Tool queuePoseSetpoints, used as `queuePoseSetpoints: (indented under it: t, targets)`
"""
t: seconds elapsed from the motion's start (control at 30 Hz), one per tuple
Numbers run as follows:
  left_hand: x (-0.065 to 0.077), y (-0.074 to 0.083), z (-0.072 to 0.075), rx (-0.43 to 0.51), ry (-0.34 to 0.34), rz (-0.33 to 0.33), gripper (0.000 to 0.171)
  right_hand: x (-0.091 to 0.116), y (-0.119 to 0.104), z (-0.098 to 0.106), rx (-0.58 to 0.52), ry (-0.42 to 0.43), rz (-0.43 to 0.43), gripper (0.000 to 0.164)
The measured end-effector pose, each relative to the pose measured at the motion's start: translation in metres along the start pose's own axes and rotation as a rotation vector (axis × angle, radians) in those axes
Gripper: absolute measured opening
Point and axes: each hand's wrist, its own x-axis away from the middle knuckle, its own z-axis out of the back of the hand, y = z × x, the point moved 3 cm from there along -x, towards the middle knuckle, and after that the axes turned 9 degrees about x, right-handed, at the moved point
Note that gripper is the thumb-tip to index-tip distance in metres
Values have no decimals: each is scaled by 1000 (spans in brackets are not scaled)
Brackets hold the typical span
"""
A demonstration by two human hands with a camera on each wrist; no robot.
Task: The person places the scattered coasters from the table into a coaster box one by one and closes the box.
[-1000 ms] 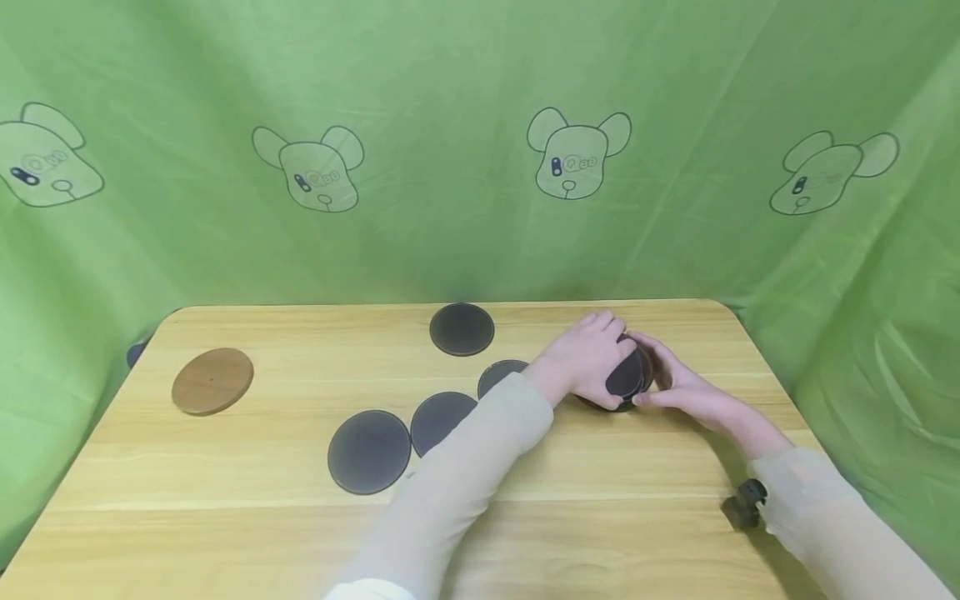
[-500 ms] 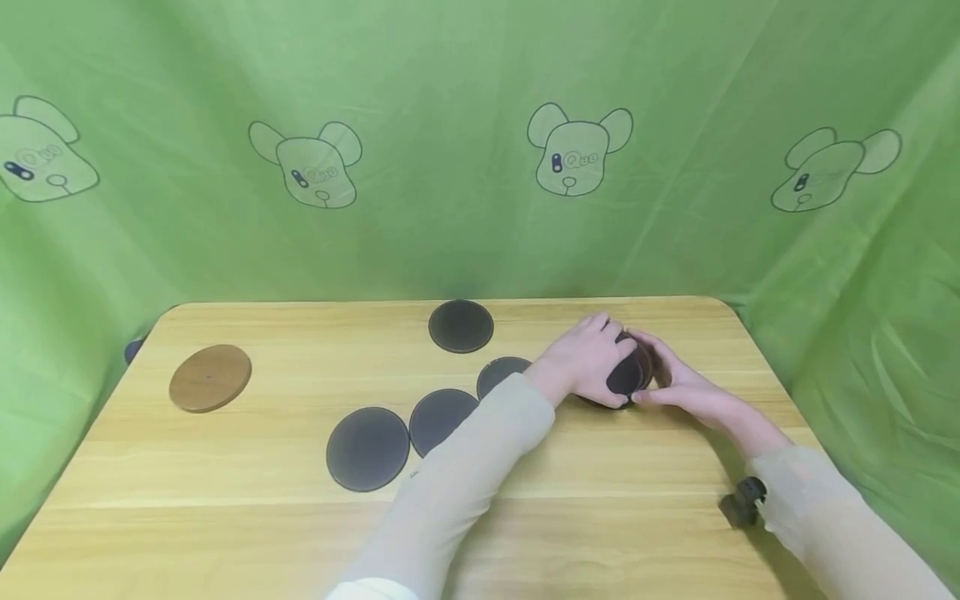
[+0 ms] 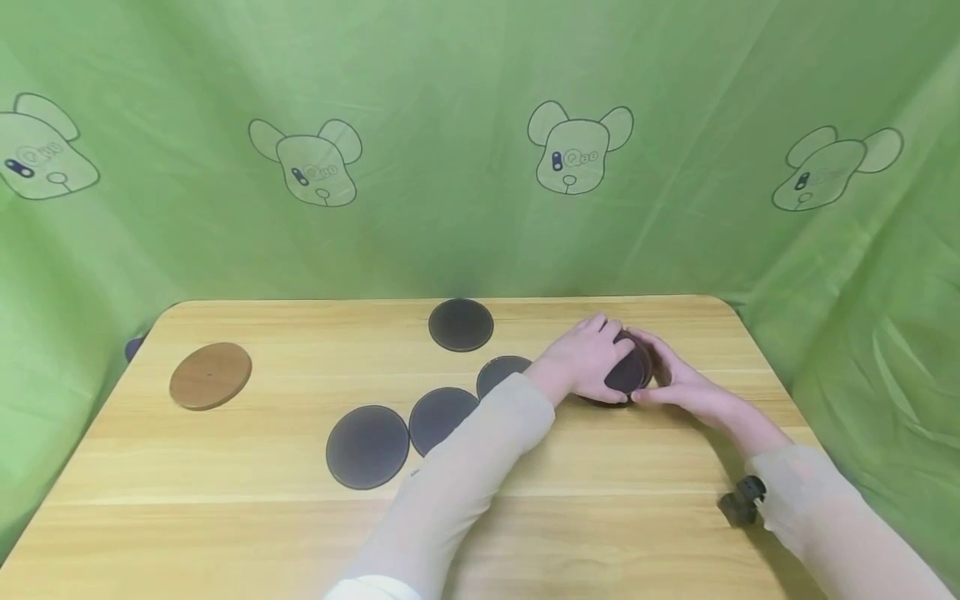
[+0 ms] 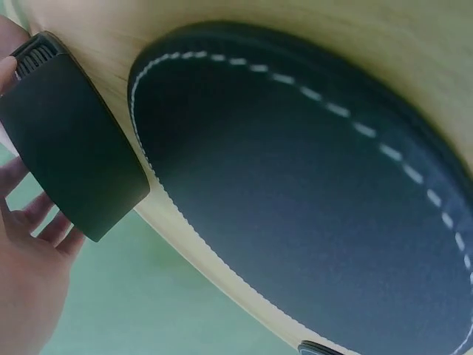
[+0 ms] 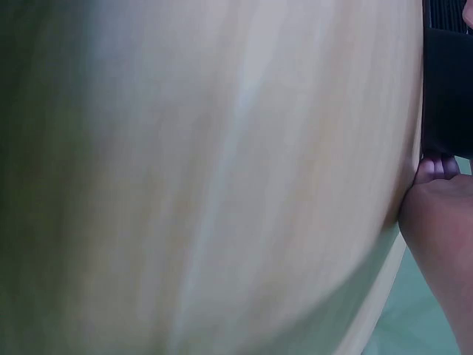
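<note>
My left hand (image 3: 588, 358) grips the near left side of a dark coaster holder (image 4: 70, 140) at the table's right rear, thumb toward me, fingers over the far side. My right hand (image 3: 678, 385) holds it from the right, fingers behind and thumb in front. Stacked edges show in the holder's open side in the left wrist view. In the head view the hands cover much of its dark round top (image 3: 624, 372). Close by lies a round black coaster (image 4: 295, 185) with white stitching, partly behind my left wrist in the head view.
Two more black coasters, one front left (image 3: 367, 447) and one partly under my left sleeve (image 3: 442, 417), lie in a row with it. Another coaster (image 3: 461, 325) is at the rear edge. A brown wooden disc (image 3: 211, 377) lies far left. Green printed curtain (image 3: 442, 233) surrounds the table.
Both hands stay on the coaster holder with almost no movement. The whole head view has shifted very slightly; the loose coasters keep their places on the table.
</note>
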Motion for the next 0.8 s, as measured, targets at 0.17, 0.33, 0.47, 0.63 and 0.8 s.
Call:
queuePoseSetpoints:
  t: [0.17,0.33,0.47,0.63,0.8]
  targets:
    - [2,-2,1,2,-4,10,86,-1,-2,-1,-10,-3,0,107]
    - [6,-6,3,12,-10,15,86,-1,0,-1,-14,0,-2,107]
    - [11,-10,6,41,-9,6,85,-1,0,-1,-17,7,-11,108]
    - [19,-17,8,64,-9,-50,82,0,0,-2,-18,13,-3,108]
    - [27,-25,10,68,4,-81,79,1,0,-2,-21,16,10,107]
